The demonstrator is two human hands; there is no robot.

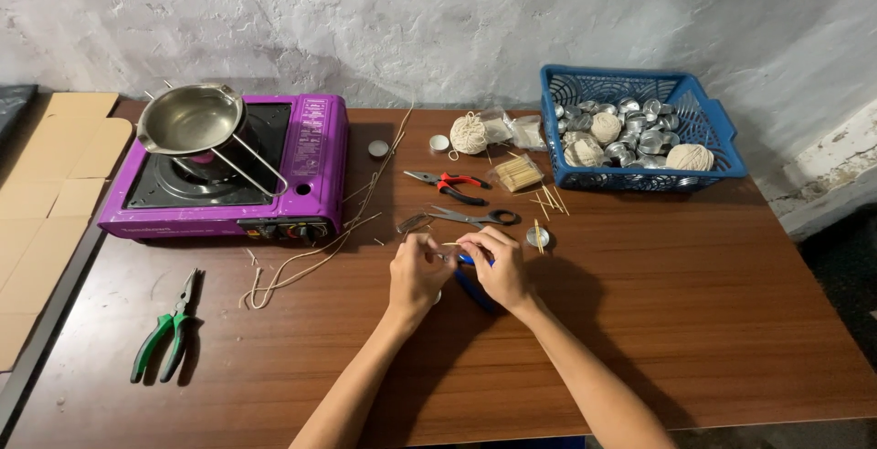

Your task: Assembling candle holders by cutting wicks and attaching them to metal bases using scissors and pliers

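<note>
I see both hands meeting at the middle of the table [694, 321]. My left hand [418, 271] pinches one end of a thin pale wick [447, 250], fingers curled tight around it. My right hand [498, 266] grips blue-handled pliers [475, 289], whose handles stick out below the palm; their tip sits at the wick between the two hands, though I cannot tell whether it bites. Just beyond the hands lie scissors [470, 218] and red pliers [452, 186], with a small tin cup [537, 236] beside the right hand. Green pliers [169, 326] lie well apart to the left. A purple stove [315, 161] carries a steel pot [192, 120]. A blue basket [703, 129] holds cups and twine balls.
</note>
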